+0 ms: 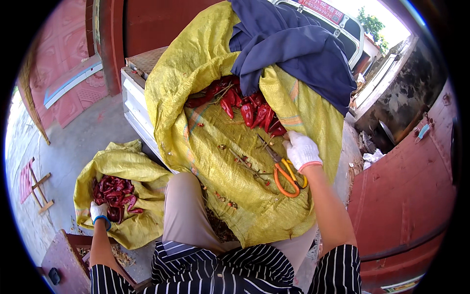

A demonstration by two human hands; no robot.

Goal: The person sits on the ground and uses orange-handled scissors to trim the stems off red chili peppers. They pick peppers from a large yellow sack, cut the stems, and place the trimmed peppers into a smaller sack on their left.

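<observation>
Reaching into the small yellow sack (pixel 128 169), your left hand (pixel 99 211) closes on dried red chillies (pixel 115 191) (gloved). Right hand (pixel 301 150), fingers curled, rests by the orange-handled scissors (pixel 284 171) on the big sack (pixel 205 73).

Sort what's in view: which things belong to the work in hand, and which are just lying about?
In the work:
- left hand in the small yellow sack of red chillies
- right hand beside the orange-handled scissors
- big yellow sack with its red chilli pile

Lying about:
- dark blue cloth
- wooden frame on the floor
- white crumpled scrap
</observation>
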